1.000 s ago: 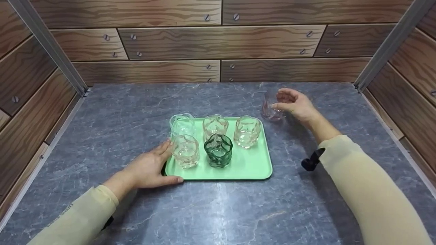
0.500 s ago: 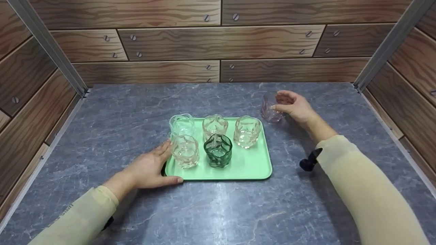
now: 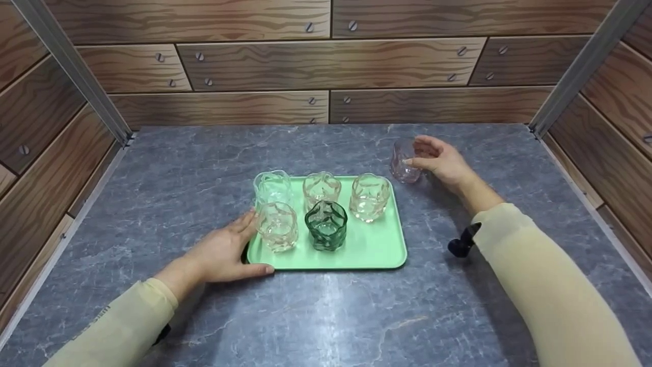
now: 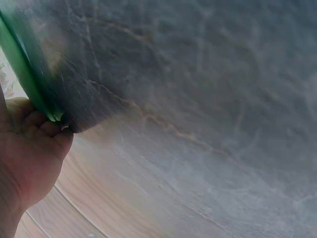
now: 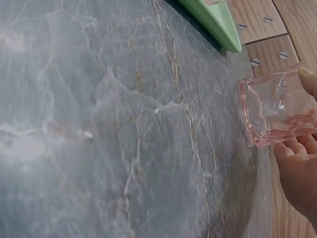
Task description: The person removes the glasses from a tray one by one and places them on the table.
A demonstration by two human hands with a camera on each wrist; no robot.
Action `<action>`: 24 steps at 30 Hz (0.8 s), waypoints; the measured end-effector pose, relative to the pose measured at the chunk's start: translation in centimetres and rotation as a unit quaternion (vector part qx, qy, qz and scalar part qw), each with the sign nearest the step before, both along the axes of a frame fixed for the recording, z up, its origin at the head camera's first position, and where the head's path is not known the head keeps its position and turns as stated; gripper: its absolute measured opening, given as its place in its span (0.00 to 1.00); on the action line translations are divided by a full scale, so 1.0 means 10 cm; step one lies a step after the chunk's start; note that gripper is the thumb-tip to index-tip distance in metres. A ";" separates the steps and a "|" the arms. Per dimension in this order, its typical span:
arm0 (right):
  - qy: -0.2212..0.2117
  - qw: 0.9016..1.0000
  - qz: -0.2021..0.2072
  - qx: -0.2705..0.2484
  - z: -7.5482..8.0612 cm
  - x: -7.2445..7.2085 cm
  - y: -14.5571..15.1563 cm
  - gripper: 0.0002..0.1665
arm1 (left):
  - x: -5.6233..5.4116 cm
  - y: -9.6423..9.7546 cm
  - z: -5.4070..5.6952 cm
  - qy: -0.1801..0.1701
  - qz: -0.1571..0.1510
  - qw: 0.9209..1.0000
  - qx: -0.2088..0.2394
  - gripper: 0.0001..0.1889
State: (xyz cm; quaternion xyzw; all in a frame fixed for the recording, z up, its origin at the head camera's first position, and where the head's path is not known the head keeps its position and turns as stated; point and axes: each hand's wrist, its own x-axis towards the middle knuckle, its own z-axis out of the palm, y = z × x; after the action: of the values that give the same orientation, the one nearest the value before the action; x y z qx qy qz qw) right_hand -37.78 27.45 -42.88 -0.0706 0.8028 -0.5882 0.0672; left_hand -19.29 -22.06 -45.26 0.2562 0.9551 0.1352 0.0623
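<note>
My left hand (image 3: 224, 252) holds the left front corner of a green tray (image 3: 377, 252), thumb along the front rim and fingers at the left side. In the left wrist view its fingers (image 4: 42, 124) curl against the tray's edge. Beyond the tray's back right corner, my right hand (image 3: 443, 160) holds a pale pink glass (image 3: 402, 165) between thumb and fingers. In the right wrist view the same glass (image 5: 272, 106) is upright with its base right at the tabletop.
On the tray stand a pale blue-green glass (image 3: 272, 188), a dark green glass (image 3: 326, 227), and several clear or faintly pink ones, such as the back right glass (image 3: 370, 199). Wood-patterned walls (image 3: 326, 61) enclose the grey marbled table (image 3: 326, 316) at the back and sides.
From a second ago, the right hand and pink glass have shifted slightly toward me and left, then stayed nearly still. The left hand and tray have not moved.
</note>
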 end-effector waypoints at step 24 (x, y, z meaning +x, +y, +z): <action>0.047 0.999 -0.012 -0.016 0.38 0.25 0.05 0.55 | 0.00 0.00 -0.01 0.006 -0.002 1.000 0.002 0.65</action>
State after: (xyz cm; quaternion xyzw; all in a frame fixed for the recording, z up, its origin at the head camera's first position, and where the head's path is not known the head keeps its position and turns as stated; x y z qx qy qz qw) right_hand -35.24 27.91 -39.10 -0.0897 0.7961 -0.5980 0.0217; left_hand -19.30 -22.05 -45.33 0.2591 0.9546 0.1359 0.0566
